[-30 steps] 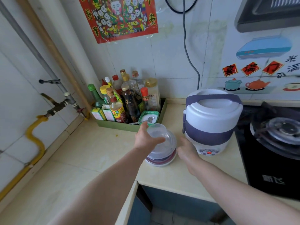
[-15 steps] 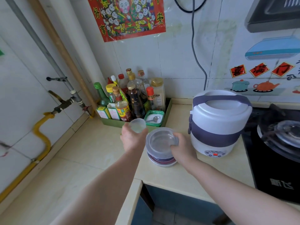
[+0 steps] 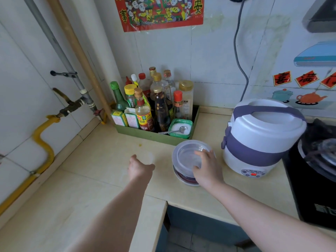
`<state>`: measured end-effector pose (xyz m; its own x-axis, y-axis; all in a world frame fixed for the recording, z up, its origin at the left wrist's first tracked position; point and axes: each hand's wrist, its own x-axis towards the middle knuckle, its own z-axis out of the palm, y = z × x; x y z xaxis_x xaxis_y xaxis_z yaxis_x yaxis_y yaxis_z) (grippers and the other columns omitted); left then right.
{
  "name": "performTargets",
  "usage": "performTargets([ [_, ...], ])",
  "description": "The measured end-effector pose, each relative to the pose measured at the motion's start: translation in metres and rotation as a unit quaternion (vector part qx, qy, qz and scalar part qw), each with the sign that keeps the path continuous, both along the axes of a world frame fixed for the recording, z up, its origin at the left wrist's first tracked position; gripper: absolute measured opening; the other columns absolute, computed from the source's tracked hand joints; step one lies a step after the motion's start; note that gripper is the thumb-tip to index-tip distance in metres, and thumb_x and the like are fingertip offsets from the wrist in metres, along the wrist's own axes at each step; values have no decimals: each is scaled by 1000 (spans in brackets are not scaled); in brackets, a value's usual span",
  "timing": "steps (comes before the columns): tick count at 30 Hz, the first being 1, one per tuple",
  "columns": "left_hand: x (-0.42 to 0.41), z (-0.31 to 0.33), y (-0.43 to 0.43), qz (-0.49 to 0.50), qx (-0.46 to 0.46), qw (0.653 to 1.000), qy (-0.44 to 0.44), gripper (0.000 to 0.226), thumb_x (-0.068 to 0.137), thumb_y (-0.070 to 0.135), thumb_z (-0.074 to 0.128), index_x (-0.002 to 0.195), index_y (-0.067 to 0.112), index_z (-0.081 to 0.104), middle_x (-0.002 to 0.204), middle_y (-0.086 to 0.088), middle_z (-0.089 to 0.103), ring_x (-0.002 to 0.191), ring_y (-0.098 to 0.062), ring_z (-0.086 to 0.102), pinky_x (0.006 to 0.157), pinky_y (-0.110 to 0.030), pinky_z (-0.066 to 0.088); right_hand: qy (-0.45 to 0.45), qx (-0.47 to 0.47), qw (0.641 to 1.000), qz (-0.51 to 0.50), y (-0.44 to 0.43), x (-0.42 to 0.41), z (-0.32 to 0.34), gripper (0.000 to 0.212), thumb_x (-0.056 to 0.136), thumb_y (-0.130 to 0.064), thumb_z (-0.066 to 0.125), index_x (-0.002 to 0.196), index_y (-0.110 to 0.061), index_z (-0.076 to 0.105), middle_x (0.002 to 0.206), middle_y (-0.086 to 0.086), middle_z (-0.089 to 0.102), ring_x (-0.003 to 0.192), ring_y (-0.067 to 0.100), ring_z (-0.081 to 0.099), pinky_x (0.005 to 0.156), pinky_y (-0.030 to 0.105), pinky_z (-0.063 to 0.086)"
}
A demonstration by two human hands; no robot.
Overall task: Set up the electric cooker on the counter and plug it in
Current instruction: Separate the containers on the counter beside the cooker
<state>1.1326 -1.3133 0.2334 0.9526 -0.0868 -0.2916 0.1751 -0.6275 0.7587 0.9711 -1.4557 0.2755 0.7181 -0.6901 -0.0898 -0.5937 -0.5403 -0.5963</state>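
Note:
The white and purple electric cooker (image 3: 263, 140) stands on the counter (image 3: 91, 179) beside the stove, lid shut, handle folded over, its front display lit red. A grey cord (image 3: 240, 66) runs up the wall behind it. Left of the cooker sits a stack of round containers (image 3: 185, 155) under a clear lid. My right hand (image 3: 207, 170) grips the near right rim of that stack. My left hand (image 3: 141, 168) is low over the counter left of the stack, closed on a small clear cup (image 3: 149, 157) that looks blurred.
A green tray (image 3: 154, 136) at the back wall holds several sauce bottles and a green salt tub with a spoon. A black gas stove (image 3: 312, 188) lies to the right. Pipes and a yellow hose (image 3: 43, 142) run along the left wall. The counter edge drops off below my arms.
My left hand took the small clear cup off the stack and carried it left and down toward the counter. My right hand moved from the cooker's side onto the stack's rim.

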Motion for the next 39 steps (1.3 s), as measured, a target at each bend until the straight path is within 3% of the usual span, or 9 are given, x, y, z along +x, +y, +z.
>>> performTargets([
  [11, 10, -18, -15, 12, -17, 1000, -12, 86, 77, 11, 75, 148, 20, 28, 146, -7, 43, 135, -28, 37, 92, -36, 45, -31, 17, 998, -51, -5, -2, -8, 50, 88, -11, 54, 137, -16, 45, 142, 2, 42, 131, 21, 41, 101, 32, 40],
  [19, -8, 1, -21, 58, -42, 997, -31, 100, 72, 23, 83, 150, 9, 22, 156, -6, 24, 140, -30, 33, 111, -45, 37, -33, 67, 994, -84, -6, -12, -10, 61, 90, -15, 55, 146, -18, 32, 148, 2, 40, 135, 22, 40, 106, 34, 39],
  [22, -28, 15, -24, 82, -23, 992, -91, 73, 80, 32, 75, 138, 8, 39, 137, -9, 47, 125, -29, 46, 101, -41, 42, -49, 92, 989, -103, -5, -14, -11, 62, 86, -13, 57, 144, -19, 35, 142, 2, 47, 129, 24, 47, 102, 39, 44],
  [24, -41, 29, -30, 50, -88, 994, -47, 41, 89, 31, 64, 121, 8, 53, 109, -5, 62, 94, -24, 58, 79, -31, 46, -70, 119, 983, -118, -6, -16, -9, 61, 83, -12, 57, 141, -20, 40, 135, 3, 53, 121, 25, 53, 97, 40, 49],
  [26, -53, 39, -37, -16, -113, 994, 4, 25, 92, 31, 59, 99, 8, 64, 79, -2, 62, 67, -18, 53, 58, -25, 39, -77, 142, 979, -123, -8, -17, -10, 57, 80, -11, 54, 136, -21, 45, 128, 3, 59, 113, 26, 58, 91, 40, 52],
  [28, -62, 44, -43, -73, -75, 994, 34, 25, 92, 34, 57, 80, 12, 61, 62, -1, 49, 54, -19, 41, 51, -23, 30, -80, 162, 975, -126, -10, -19, -9, 50, 80, -11, 51, 129, -20, 50, 120, 3, 63, 104, 27, 61, 83, 37, 52],
  [31, -69, 45, -50, -94, -33, 994, 53, 32, 90, 30, 57, 63, 18, 46, 58, -3, 33, 56, -20, 27, 55, -26, 25, -88, 195, 969, -126, -12, -26, -5, 31, 85, -8, 50, 114, -18, 54, 107, 4, 63, 95, 28, 60, 73, 30, 44],
  [36, -76, 48, -59, -50, -58, 993, 86, 36, 87, 9, 58, 56, 22, 45, 75, -7, 49, 72, -22, 41, 66, -28, 36, -107, 204, 968, -102, -16, -32, -6, 29, 87, -9, 46, 101, -34, 52, 98, -2, 65, 89, 24, 60, 76, 35, 48],
  [39, -82, 56, -63, -28, -93, 991, 96, 30, 87, 3, 59, 62, 20, 55, 66, -2, 53, 70, -23, 46, 56, -24, 39, -131, 210, 964, -99, -18, -34, -3, 32, 87, -11, 47, 98, -41, 48, 98, -5, 64, 89, 21, 60, 78, 36, 50],
])
